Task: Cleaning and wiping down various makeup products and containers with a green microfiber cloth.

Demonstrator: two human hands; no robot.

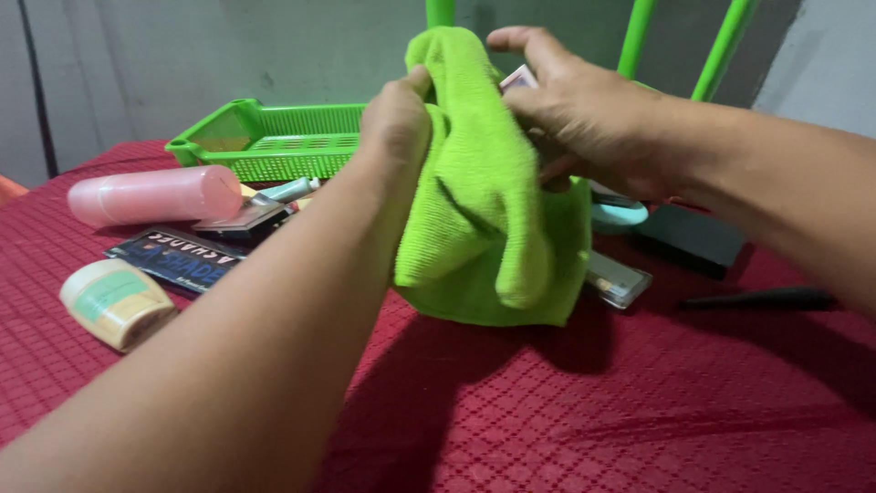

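Red quilted cloth (584,420) covers the table in front of you, with a grey wall behind it. Both your hands are raised above the table, holding a bright green microfibre cloth (484,210) between them. Your left hand (397,119) grips the cloth from the left side, fingers curled and pressed into its folds, thumb pointing up against the top. Your right hand (570,110) reaches in from the right, fingers slightly spread and bent over the cloth's upper edge; a small pale object (518,78) shows just beneath them, too hidden to identify. The cloth hangs down in loose folds, its lower edge clear of the table.

On the table to your left lie a pink cylindrical bottle (155,194) on its side, a cream-coloured tube (114,301) nearer to you, and a flat dark packet (178,258) between them. Behind these stands a green plastic basket (265,137) with perforated walls. To your right, partly behind the cloth, lie a clear flat case (620,278), a pale blue round object (619,215), a dark box (693,239) and a black stick-like item (762,298). Green rods (725,46) rise against the wall.
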